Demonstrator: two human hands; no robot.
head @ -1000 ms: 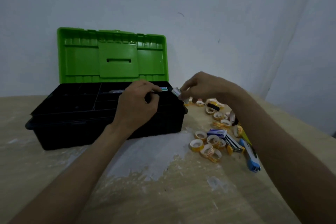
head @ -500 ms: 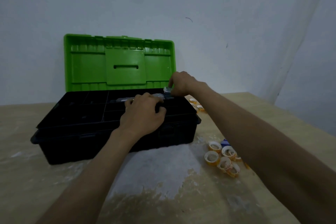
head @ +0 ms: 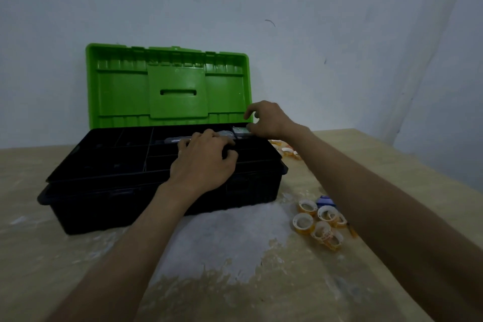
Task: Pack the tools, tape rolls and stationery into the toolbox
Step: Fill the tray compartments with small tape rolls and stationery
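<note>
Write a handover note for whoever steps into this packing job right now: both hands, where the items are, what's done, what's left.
Left hand: curled over a grey tool lying across the toolbox tray.
Right hand: at a small box at the tray's back right; thumb by its end, grip unclear.
Toolbox lid stands open.
Done: only those two items are in the tray, as far as shows.
Left: tape rolls and a blue item on the table right of the box, more rolls near its far right corner.

The pale, white-smeared wooden table carries an open black plastic toolbox toward its far edge; small yellow tape rolls cluster nearer its right edge.
</note>
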